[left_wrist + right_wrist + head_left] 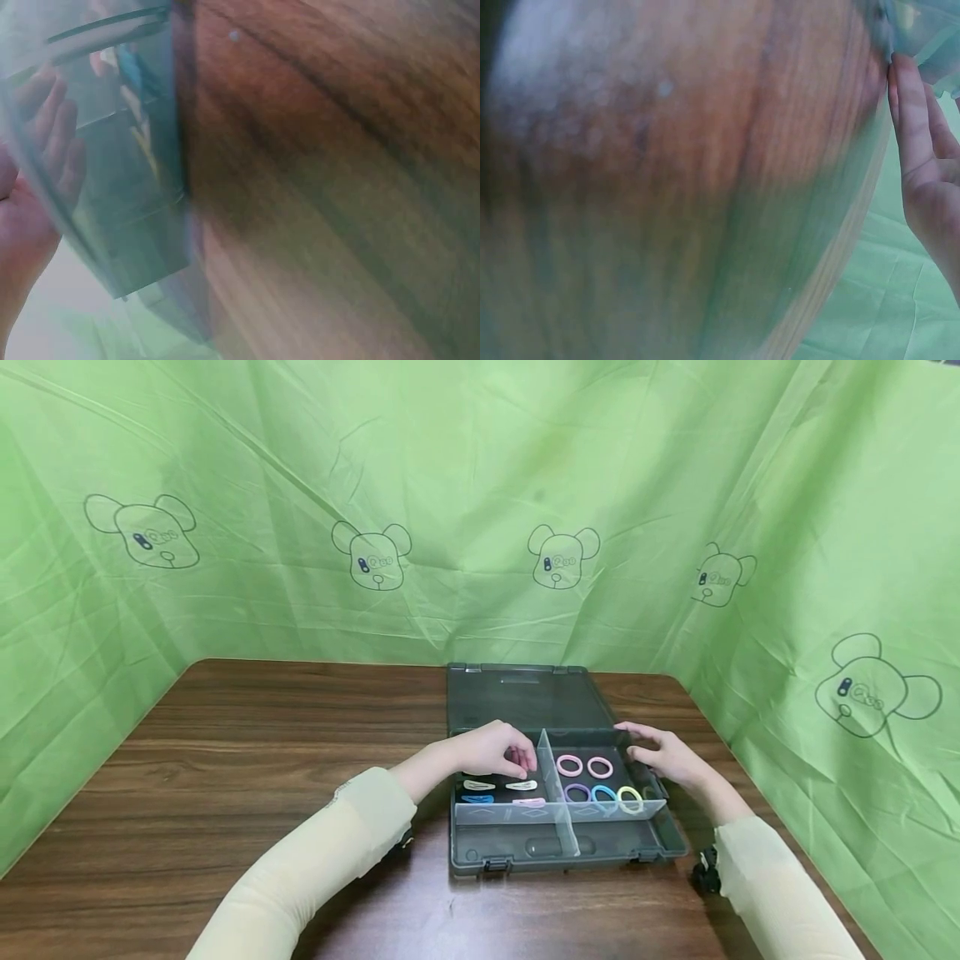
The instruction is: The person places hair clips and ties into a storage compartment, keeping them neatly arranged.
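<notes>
A dark translucent divided box (510, 860) lies on the table with its lid (525, 697) folded back. My left hand (491, 750) hovers over its left compartment, fingers bent loosely downward; no held thing shows between them. Below it lie white hair clips (521, 785), a blue hair clip (477, 799) and a pink hair clip (530, 802). The hand partly covers this compartment. At the box's right rear corner, my right hand (671, 758) touches the side with fairly straight fingers. Pink hair ties (569, 766), a purple, a blue and a yellow hair tie (630, 799) sit in the right compartment.
Clear dividers (545, 760) split the box, with a front strip nearest me. Brown wood-grain table (225, 777) spreads mostly to the left. Green cloth (465, 460) printed with bear heads encloses the back and sides.
</notes>
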Tool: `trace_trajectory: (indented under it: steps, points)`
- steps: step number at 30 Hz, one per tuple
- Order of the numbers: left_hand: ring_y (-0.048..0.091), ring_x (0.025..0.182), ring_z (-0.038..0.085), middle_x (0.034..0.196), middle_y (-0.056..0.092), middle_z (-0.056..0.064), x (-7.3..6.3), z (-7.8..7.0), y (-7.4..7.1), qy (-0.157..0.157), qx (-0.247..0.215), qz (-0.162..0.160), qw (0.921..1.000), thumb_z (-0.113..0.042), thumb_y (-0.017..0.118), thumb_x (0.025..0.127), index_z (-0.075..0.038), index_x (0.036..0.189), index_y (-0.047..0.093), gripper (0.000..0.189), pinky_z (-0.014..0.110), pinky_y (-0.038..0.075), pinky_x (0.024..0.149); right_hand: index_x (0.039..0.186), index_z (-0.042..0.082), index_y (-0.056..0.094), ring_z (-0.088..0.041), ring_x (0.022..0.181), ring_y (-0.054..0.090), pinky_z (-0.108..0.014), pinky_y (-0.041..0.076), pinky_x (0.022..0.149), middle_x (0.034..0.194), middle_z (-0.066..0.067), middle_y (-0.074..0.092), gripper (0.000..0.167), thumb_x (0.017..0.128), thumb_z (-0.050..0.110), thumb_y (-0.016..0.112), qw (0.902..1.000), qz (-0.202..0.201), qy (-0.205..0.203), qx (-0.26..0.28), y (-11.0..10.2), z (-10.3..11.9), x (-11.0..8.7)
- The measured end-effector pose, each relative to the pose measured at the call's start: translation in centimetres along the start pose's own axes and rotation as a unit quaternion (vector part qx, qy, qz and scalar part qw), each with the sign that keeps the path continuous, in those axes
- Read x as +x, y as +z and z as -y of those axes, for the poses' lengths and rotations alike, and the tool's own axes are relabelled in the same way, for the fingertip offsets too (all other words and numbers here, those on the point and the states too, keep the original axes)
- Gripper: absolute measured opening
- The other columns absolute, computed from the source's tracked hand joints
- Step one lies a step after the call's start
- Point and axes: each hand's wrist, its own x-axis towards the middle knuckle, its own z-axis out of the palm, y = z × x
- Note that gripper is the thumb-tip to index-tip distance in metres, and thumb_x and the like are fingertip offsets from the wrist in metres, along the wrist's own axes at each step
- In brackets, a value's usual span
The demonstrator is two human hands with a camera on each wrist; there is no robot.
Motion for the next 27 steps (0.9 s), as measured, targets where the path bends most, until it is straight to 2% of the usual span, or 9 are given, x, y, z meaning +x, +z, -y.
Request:
trace_trajectory:
  steps: [10,18,22,27]
  points:
    - [0.06,0.078,0.001,0.085,0.068,-0.006,-1.6,-1.5,-1.6,-0.016,-0.004,-0.026,0.9995,-0.013,0.071,0.083,-0.006,0.096,0.07,0.014,0.027,0.052,0.078,0.137,0.01,0.044,-0.017,0.077,0.065,-0.035,0.055,0.059,0.121,-0.027,0.052,0.046,0.093,0.009,0.055,0.9999,-0.001,-0.002,-0.01,0.1,0.2,-0.1]
    - [0.06,0.079,0.0,0.085,0.068,-0.009,-3.2,-3.4,-3.0,-0.025,0.013,-0.066,0.9974,-0.015,0.071,0.083,-0.014,0.094,0.069,0.012,0.028,0.052,0.079,0.137,0.005,0.042,-0.019,0.079,0.066,-0.037,0.056,0.06,0.12,-0.031,0.051,0.046,0.093,0.006,0.055,0.9999,0.003,-0.016,0.0,0.1,0.2,0.0]
    - [0.061,0.081,0.003,0.087,0.068,-0.006,-4.5,-4.3,-3.8,-0.029,0.002,-0.082,0.9962,-0.014,0.071,0.083,-0.013,0.096,0.069,0.014,0.032,0.052,0.08,0.137,0.004,0.043,-0.019,0.077,0.065,-0.036,0.055,0.057,0.119,-0.032,0.051,0.046,0.093,0.005,0.055,0.9998,-0.002,-0.016,-0.007,0.2,0.3,0.0]
    - [0.063,0.088,0.011,0.093,0.068,-0.006,-6.0,-5.1,-4.8,-0.035,-0.002,-0.084,0.9958,-0.014,0.069,0.084,-0.014,0.1,0.068,0.016,0.033,0.051,0.083,0.136,0.005,0.044,-0.019,0.077,0.066,-0.036,0.055,0.058,0.117,-0.029,0.053,0.045,0.093,0.007,0.056,0.9998,-0.005,-0.018,-0.011,0.1,0.0,0.0]
